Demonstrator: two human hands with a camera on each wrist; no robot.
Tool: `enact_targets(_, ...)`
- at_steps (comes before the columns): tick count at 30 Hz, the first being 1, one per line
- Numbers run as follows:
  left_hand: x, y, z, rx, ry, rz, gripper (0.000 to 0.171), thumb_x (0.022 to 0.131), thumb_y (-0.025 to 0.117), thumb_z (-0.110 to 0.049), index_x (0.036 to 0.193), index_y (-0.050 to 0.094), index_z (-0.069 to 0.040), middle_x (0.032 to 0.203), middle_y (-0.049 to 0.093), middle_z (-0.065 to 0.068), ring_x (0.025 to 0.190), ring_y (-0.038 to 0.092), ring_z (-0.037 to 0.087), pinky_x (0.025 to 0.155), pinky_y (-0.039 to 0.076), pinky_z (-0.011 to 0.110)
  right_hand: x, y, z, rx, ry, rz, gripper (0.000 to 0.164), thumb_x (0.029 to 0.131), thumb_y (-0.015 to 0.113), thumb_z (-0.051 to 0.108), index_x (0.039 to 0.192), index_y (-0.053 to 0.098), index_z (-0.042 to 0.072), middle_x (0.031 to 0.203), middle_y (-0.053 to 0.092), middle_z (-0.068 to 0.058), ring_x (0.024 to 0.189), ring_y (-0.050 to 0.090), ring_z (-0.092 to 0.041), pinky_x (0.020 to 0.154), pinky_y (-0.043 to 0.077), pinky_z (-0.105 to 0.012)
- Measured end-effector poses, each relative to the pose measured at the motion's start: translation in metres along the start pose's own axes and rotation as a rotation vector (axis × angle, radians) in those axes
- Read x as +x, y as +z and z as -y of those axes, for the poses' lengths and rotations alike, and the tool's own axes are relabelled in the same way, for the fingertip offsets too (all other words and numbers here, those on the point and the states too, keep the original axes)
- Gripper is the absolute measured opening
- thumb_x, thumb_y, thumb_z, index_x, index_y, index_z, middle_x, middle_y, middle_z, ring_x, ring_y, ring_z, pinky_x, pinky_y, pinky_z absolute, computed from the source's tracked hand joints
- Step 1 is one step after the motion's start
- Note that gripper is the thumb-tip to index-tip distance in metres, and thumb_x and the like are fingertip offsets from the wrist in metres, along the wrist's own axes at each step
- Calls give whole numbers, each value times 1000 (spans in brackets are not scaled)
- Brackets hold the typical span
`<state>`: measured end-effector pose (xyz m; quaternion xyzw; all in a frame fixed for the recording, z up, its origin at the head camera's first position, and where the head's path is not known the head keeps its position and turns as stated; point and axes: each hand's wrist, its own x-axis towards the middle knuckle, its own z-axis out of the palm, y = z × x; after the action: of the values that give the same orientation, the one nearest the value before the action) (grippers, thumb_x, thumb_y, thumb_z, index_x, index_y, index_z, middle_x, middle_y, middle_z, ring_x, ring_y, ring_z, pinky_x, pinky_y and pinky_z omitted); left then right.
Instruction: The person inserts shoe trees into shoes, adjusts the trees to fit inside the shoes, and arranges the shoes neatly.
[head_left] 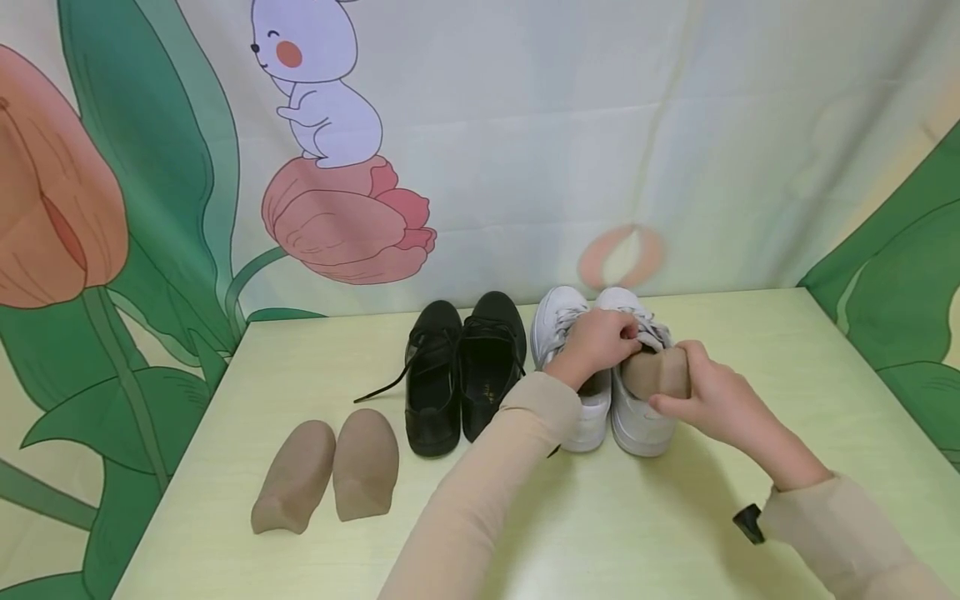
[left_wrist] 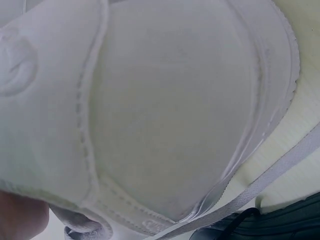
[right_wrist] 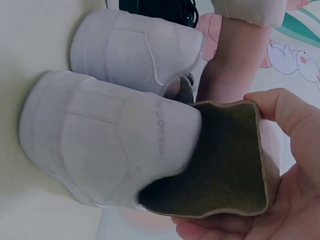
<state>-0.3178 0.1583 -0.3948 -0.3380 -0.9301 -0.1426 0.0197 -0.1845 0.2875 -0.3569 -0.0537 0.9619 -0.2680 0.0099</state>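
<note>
A person's right hand [head_left: 708, 387] grips a hollow tan shoe form [head_left: 662, 373], thumb on one side and fingers on the other, at the mouth of the rightmost white sneaker [head_left: 643, 427] on a pale table [head_left: 795, 350]. The form's front part sits inside the opening; its square, open back end juts out above the heel collar. The left hand [head_left: 598, 335], fingers curled, appears to pinch the sneaker's tongue [head_left: 654, 335], though the contact itself is partly hidden. The second white sneaker [head_left: 587, 432] stands just beside, beneath the left wrist. To the left stand two black lace-up shoes [head_left: 432, 432], one trailing a lace, and near them two more tan forms [head_left: 365, 462] lie on the tabletop.

The step in hand looks to be working the form through the shoe's opening; a single moment does not settle whether inward or outward. Either way, the next move calls for a held-back tongue, a clear heel collar and steady effort along the shoe's length.
</note>
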Motion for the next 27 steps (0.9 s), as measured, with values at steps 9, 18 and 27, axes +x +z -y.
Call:
enact_targets(9,-2,-3,0,-8,14,20,10,82,60,-32,80,63,-22,75,60,-11,73,53,8,63,39,20,12,-10,3,-48,12,67,60,73,60,21,118,33,-9,75,57,-14,60,51,-19,51,39,-28)
enact_targets(18,-2,-3,1,23,48,41,10,84,57,-30,84,63,-23,81,63,-11,78,57,9,69,43,25,21,-24,1,-98,48,122,67,74,62,26,123,32,-9,90,59,-22,69,56,-24,56,42,-31)
enact_targets(27,-4,-5,3,13,60,59,10,85,57,-30,86,62,-21,83,63,-8,79,58,11,69,43,24,26,-28,3,-117,45,163,62,72,62,24,120,35,-5,85,59,-17,69,54,-23,56,41,-31)
